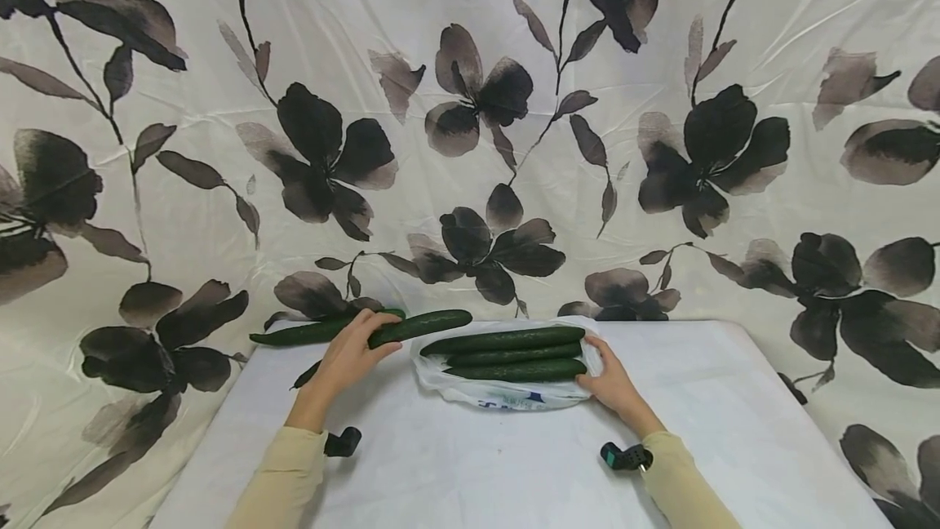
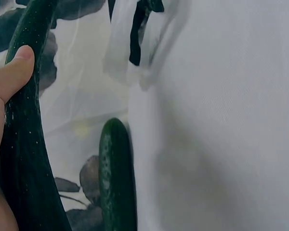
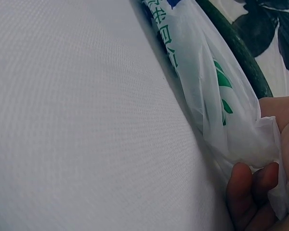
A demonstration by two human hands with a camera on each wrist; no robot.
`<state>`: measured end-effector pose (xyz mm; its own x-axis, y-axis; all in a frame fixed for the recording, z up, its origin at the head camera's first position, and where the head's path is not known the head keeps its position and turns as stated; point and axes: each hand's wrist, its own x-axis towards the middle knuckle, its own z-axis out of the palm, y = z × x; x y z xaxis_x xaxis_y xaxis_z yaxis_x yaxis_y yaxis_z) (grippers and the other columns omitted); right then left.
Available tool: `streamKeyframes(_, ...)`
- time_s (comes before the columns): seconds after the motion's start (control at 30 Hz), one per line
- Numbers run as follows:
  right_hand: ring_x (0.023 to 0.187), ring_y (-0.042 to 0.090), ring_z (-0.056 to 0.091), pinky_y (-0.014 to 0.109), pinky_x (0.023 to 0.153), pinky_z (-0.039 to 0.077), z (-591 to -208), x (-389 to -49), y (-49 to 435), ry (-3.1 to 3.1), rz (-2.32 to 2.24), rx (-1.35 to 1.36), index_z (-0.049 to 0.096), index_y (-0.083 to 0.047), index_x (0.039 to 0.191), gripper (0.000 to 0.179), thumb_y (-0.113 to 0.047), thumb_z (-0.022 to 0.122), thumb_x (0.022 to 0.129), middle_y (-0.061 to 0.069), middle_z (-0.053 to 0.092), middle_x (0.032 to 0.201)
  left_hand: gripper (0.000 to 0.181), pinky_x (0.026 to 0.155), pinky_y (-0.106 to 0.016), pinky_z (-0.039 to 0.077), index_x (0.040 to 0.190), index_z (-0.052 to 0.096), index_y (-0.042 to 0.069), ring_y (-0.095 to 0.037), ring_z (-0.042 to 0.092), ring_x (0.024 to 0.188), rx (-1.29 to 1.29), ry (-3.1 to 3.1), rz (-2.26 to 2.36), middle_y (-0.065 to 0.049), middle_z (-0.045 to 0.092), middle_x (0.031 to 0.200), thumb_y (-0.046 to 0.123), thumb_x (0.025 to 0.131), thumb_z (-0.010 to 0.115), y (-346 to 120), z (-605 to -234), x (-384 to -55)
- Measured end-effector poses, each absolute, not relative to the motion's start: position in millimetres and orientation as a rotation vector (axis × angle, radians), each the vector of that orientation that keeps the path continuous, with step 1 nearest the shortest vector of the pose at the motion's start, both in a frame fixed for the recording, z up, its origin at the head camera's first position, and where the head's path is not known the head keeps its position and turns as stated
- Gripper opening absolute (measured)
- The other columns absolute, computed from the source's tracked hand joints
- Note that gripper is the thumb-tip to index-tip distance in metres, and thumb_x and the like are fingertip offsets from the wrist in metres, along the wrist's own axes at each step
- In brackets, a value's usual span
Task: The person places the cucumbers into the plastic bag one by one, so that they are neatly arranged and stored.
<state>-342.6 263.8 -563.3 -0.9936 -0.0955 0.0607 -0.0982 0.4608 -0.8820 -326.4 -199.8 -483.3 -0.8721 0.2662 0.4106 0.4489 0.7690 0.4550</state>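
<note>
My left hand grips a long dark green cucumber whose far end points at the bag; its thumb lies along the skin in the left wrist view. Behind that hand, another cucumber lies at the back left of the table. A white plastic bag with printing sits right of it, and several cucumbers lie side by side in its open mouth. My right hand holds the bag's right edge, with the thin plastic bunched between its fingers in the right wrist view.
All of this is on a white-covered table. A pale cloth with dark flowers hangs right behind the back edge. Black wrist cameras are strapped at both sleeves.
</note>
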Motion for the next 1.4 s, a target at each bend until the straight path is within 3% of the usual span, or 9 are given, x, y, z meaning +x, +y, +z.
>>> streamKeyframes(0.13, 0.141, 0.041, 0.020, 0.056, 0.108, 0.024, -563.6, -343.5, 260.8, -2.694, 1.602, 0.168, 0.032, -0.005, 0.148, 0.077, -0.001, 0.068, 0.081, 0.024, 0.025, 0.153, 0.043, 0.061, -0.033, 0.039, 0.128, 0.062, 0.023, -0.015, 0.042, 0.072, -0.565, -2.638, -0.815, 0.007, 0.048, 0.098, 0.031, 0.087, 0.075, -192.9, -479.9, -326.8)
streamKeyframes(0.23, 0.129, 0.041, 0.038, 0.048, 0.085, 0.048, -563.1, -342.5, 259.8, -2.696, 1.613, 0.137, 0.032, -0.007, 0.149, 0.077, 0.000, 0.068, 0.081, 0.025, 0.025, 0.153, 0.043, 0.064, -0.034, 0.042, 0.127, 0.063, 0.022, -0.015, 0.046, 0.075, -0.588, -2.631, -0.832, 0.006, 0.050, 0.099, 0.031, 0.087, 0.075, -185.5, -477.8, -328.3)
streamKeyframes(0.3, 0.116, 0.041, 0.049, 0.040, 0.065, 0.051, -562.6, -341.2, 259.1, -2.695, 1.616, 0.124, 0.033, -0.008, 0.149, 0.077, 0.000, 0.067, 0.081, 0.025, 0.027, 0.151, 0.042, 0.069, -0.037, 0.045, 0.126, 0.063, 0.022, -0.014, 0.050, 0.081, -0.606, -2.625, -0.836, 0.006, 0.052, 0.103, 0.031, 0.086, 0.075, -179.6, -475.9, -328.7)
streamKeyframes(0.33, 0.112, 0.040, 0.051, 0.038, 0.062, 0.050, -562.5, -340.5, 258.7, -2.695, 1.606, 0.116, 0.033, -0.009, 0.148, 0.076, -0.001, 0.068, 0.081, 0.025, 0.028, 0.151, 0.042, 0.072, -0.037, 0.046, 0.125, 0.063, 0.023, -0.013, 0.051, 0.084, -0.616, -2.620, -0.832, 0.007, 0.053, 0.104, 0.031, 0.086, 0.076, -176.5, -475.2, -328.8)
streamKeyframes(0.4, 0.108, 0.041, 0.054, 0.040, 0.064, 0.051, -563.0, -338.9, 258.3, -2.699, 1.608, 0.110, 0.033, -0.009, 0.149, 0.076, -0.001, 0.067, 0.081, 0.024, 0.029, 0.151, 0.041, 0.071, -0.037, 0.046, 0.125, 0.063, 0.025, -0.013, 0.051, 0.083, -0.629, -2.621, -0.831, 0.007, 0.053, 0.102, 0.031, 0.086, 0.076, -170.6, -474.2, -328.2)
streamKeyframes(0.53, 0.127, 0.039, 0.038, 0.047, 0.093, 0.039, -565.0, -335.8, 258.3, -2.711, 1.596, 0.121, 0.033, -0.008, 0.148, 0.076, -0.001, 0.068, 0.081, 0.023, 0.028, 0.152, 0.040, 0.064, -0.034, 0.042, 0.123, 0.064, 0.027, -0.013, 0.046, 0.075, -0.636, -2.636, -0.834, 0.008, 0.050, 0.095, 0.032, 0.085, 0.076, -158.6, -473.5, -325.0)
streamKeyframes(0.63, 0.133, 0.040, 0.030, 0.052, 0.099, 0.033, -566.0, -334.3, 258.4, -2.702, 1.615, 0.132, 0.032, -0.007, 0.148, 0.077, 0.000, 0.068, 0.081, 0.024, 0.027, 0.152, 0.040, 0.064, -0.032, 0.041, 0.123, 0.064, 0.027, -0.011, 0.045, 0.073, -0.642, -2.645, -0.835, 0.009, 0.050, 0.094, 0.034, 0.085, 0.076, -149.4, -473.4, -323.9)
streamKeyframes(0.97, 0.140, 0.044, 0.021, 0.061, 0.106, 0.027, -560.2, -339.6, 263.0, -2.701, 1.604, 0.162, 0.031, -0.006, 0.149, 0.076, -0.002, 0.068, 0.082, 0.026, 0.024, 0.153, 0.043, 0.063, -0.031, 0.042, 0.125, 0.064, 0.024, -0.011, 0.045, 0.072, -0.743, -2.633, -0.799, 0.007, 0.051, 0.096, 0.035, 0.085, 0.075, -118.3, -467.7, -331.3)
streamKeyframes(1.4, 0.142, 0.044, 0.015, 0.060, 0.110, 0.015, -560.4, -339.5, 263.2, -2.715, 1.615, 0.163, 0.030, -0.006, 0.149, 0.077, -0.002, 0.067, 0.082, 0.024, 0.023, 0.154, 0.041, 0.059, -0.028, 0.040, 0.124, 0.064, 0.024, -0.010, 0.043, 0.066, -0.863, -2.604, -0.736, 0.008, 0.051, 0.092, 0.037, 0.087, 0.073, -87.1, -468.9, -337.1)
